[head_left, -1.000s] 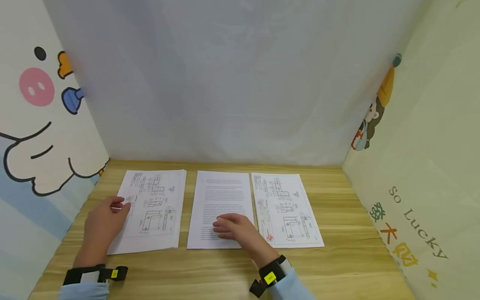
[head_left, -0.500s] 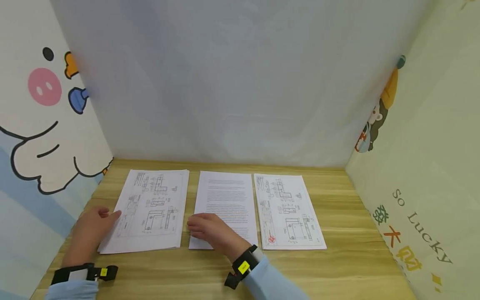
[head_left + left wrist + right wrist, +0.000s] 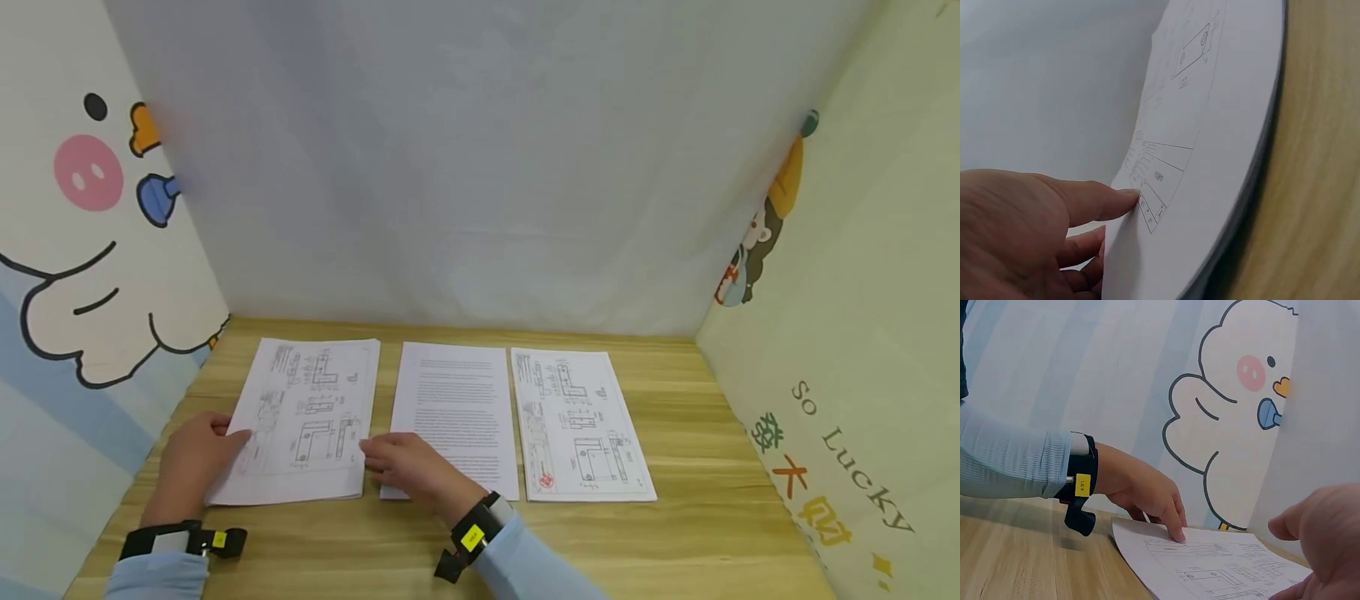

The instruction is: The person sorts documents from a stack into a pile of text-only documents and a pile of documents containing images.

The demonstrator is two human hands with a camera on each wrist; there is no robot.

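On the left lies a stack of drawing sheets (image 3: 292, 392) printed with mechanical part drawings. My left hand (image 3: 193, 458) pinches its left edge. In the left wrist view the thumb (image 3: 1107, 200) lies on the top sheet and the fingers curl beyond the edge, partly hidden. My right hand (image 3: 412, 468) reaches across the lower part of the middle stack of text pages (image 3: 457, 400), fingertips right at the right edge of the drawing stack. In the right wrist view, this hand's thumb (image 3: 1288, 524) stands apart from its fingers, over the drawings.
A third stack of drawings (image 3: 577, 417), with a red stamp, lies to the right of the text pages. All rest on a wood-grain table (image 3: 705, 467). A plain pale curtain (image 3: 480, 167) stands behind, with printed cloth walls at both sides.
My right hand has moved left, from over the text pages to the right edge of the left stack. My left hand drew back to that stack's left edge and now pinches it.
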